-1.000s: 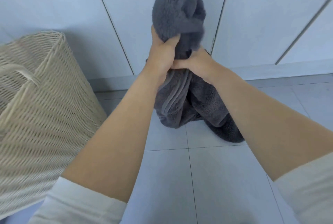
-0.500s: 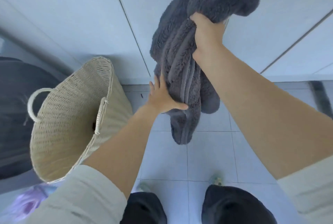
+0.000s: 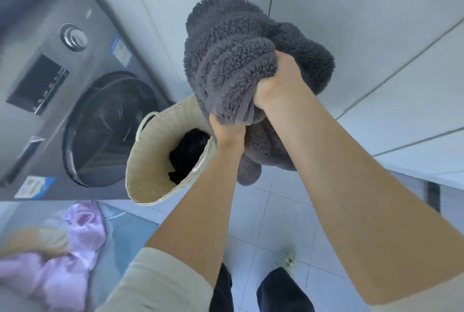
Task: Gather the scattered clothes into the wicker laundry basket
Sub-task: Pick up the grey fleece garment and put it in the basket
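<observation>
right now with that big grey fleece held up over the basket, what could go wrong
1. The grey fleece is bulky and the wicker basket mouth is narrow, so part could drape over the rim or miss.
2. Its tail hangs right of the rim, outside the opening, and may drag the bundle out.
3. The left hand sits close to the rim; a knock might tip the basket.

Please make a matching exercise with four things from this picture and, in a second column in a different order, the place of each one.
Things:
1. grey fleece
2. black garment
3. lilac clothes
4. washing machine

Places:
A. inside the basket
B. left of the basket
C. on the floor, lower left
D. held in both hands, left hand and right hand

Pairs: 1-D, 2-A, 3-C, 4-B
</observation>
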The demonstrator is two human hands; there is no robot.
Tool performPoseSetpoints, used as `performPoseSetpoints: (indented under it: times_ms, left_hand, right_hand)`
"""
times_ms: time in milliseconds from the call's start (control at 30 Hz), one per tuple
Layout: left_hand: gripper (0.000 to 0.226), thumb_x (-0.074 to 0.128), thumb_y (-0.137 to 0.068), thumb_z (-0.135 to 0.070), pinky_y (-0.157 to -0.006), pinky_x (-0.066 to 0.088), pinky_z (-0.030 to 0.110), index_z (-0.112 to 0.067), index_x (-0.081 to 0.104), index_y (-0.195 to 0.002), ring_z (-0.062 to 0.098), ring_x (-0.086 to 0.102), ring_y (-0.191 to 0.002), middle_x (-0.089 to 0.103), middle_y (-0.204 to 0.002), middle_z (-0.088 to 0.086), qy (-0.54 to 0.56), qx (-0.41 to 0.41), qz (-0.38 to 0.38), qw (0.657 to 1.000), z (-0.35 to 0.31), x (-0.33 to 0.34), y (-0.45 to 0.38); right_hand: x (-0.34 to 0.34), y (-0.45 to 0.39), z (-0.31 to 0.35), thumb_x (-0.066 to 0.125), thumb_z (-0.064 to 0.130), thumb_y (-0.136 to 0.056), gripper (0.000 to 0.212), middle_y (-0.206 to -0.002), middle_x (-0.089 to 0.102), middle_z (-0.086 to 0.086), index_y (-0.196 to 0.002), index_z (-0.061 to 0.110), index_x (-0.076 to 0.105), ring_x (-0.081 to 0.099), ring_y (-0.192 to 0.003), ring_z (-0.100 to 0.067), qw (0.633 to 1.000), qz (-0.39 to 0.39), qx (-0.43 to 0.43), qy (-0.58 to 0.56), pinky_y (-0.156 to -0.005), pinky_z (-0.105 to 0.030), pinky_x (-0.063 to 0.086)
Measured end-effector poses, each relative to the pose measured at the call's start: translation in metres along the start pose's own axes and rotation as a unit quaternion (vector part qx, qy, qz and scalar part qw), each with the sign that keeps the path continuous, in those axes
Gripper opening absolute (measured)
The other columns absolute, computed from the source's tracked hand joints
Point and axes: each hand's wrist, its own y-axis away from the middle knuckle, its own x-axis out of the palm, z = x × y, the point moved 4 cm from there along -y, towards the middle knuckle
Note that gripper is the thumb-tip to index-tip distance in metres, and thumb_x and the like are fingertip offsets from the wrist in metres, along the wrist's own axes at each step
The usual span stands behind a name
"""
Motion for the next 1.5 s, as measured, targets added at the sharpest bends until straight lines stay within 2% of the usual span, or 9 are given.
performPoseSetpoints:
  times_ms: [100, 367, 600, 733, 800, 933, 1233, 1333, 1500]
  left_hand:
    - [0.017, 0.042, -0.102, -0.023, -0.066, 0.044, 0.026, -0.025, 0.058, -0.097, 0.015, 0.055, -0.081, 0.061, -0.092, -0.002, 0.125, -0.042, -0.050, 0.990, -0.023, -0.041, -0.020]
    - [0.047, 0.038, -0.086, -0.066, -0.103, 0.046, 0.039, -0.027, 0.054, -0.107, 0.025, 0.056, -0.120, 0.055, -0.109, -0.003, 0.191, -0.114, -0.141, 0.965, -0.003, -0.153, -0.092]
    - [0.048, 0.035, -0.104, -0.050, -0.087, 0.052, 0.037, -0.015, 0.059, -0.127, 0.027, 0.063, -0.105, 0.065, -0.115, 0.007, 0.408, -0.229, -0.152, 0.871, 0.085, -0.225, -0.160]
    - [0.050, 0.054, -0.099, -0.027, -0.107, 0.045, 0.047, -0.017, 0.037, -0.145, 0.026, 0.052, -0.124, 0.053, -0.141, 0.007, 0.001, -0.274, -0.098, 0.957, 0.115, -0.263, -0.170]
    - [0.058, 0.058, -0.086, -0.009, -0.104, 0.045, 0.050, -0.016, 0.036, -0.139, 0.034, 0.048, -0.125, 0.047, -0.141, 0.014, -0.277, -0.235, -0.213, 0.907, 0.111, -0.283, -0.169]
    - [0.081, 0.068, -0.078, -0.036, -0.119, 0.019, 0.057, -0.043, 0.029, -0.148, 0.033, 0.006, -0.152, 0.014, -0.164, 0.001, -0.445, 0.019, -0.036, 0.895, 0.090, -0.229, -0.195]
    - [0.082, 0.068, -0.089, -0.034, -0.112, 0.028, 0.064, -0.048, 0.018, -0.153, 0.033, -0.018, -0.152, -0.017, -0.166, -0.011, -0.451, -0.152, 0.055, 0.878, 0.161, -0.181, -0.234]
    - [0.080, 0.063, -0.095, -0.028, -0.113, 0.032, 0.063, -0.047, 0.014, -0.154, 0.032, -0.018, -0.152, -0.016, -0.166, -0.010, -0.448, -0.175, 0.076, 0.873, 0.176, -0.171, -0.240]
    - [0.093, 0.067, -0.093, -0.026, -0.113, 0.029, 0.065, -0.042, 0.002, -0.157, 0.031, -0.008, -0.154, -0.007, -0.168, -0.006, -0.426, -0.197, 0.027, 0.883, 0.194, -0.178, -0.243]
  right_hand:
    - [0.043, -0.011, -0.021, 0.033, 0.015, -0.107, 0.039, -0.124, 0.061, -0.032, -0.125, -0.008, 0.059, 0.069, -0.096, -0.040, 0.997, -0.003, 0.052, -0.061, -0.086, -0.048, 0.055]
    - [0.114, -0.069, -0.130, 0.038, 0.032, -0.103, 0.037, -0.081, 0.075, -0.014, -0.096, 0.010, 0.066, 0.065, -0.087, -0.032, 0.986, -0.003, 0.150, -0.076, -0.075, -0.038, 0.055]
    - [0.079, -0.153, -0.272, 0.030, 0.028, -0.102, 0.040, -0.087, 0.073, -0.016, -0.091, 0.011, 0.065, 0.065, -0.089, -0.031, 0.961, -0.043, 0.264, -0.069, -0.072, -0.039, 0.057]
    - [0.043, -0.201, -0.309, 0.037, 0.027, -0.094, 0.028, -0.110, 0.069, -0.018, -0.094, 0.012, 0.061, 0.066, -0.103, -0.034, 0.948, -0.073, 0.311, 0.018, -0.097, -0.053, 0.049]
    - [0.018, -0.220, -0.316, 0.044, 0.028, -0.088, 0.028, -0.124, 0.066, -0.020, -0.102, 0.011, 0.060, 0.066, -0.109, -0.037, 0.926, -0.126, 0.335, 0.117, -0.094, -0.059, 0.049]
    - [-0.008, -0.245, -0.321, 0.048, 0.024, -0.091, 0.025, -0.115, 0.067, -0.017, -0.107, 0.010, 0.061, 0.066, -0.102, -0.035, 0.889, -0.171, 0.378, 0.195, -0.082, -0.049, 0.056]
    - [-0.023, -0.290, -0.343, 0.058, 0.023, -0.091, 0.042, -0.122, 0.066, -0.014, -0.129, 0.007, 0.055, 0.066, -0.104, -0.034, 0.866, -0.173, 0.379, 0.277, -0.089, -0.047, 0.057]
    - [-0.033, -0.308, -0.329, 0.067, 0.026, -0.085, 0.066, -0.135, 0.049, -0.018, -0.139, 0.005, 0.035, 0.057, -0.107, -0.037, 0.772, -0.133, 0.217, 0.582, -0.091, -0.050, 0.056]
    - [-0.009, -0.314, -0.328, 0.075, 0.023, -0.073, 0.086, -0.149, 0.024, -0.020, -0.144, 0.028, 0.026, 0.032, -0.126, -0.045, 0.432, 0.166, -0.116, 0.879, -0.095, -0.056, 0.046]
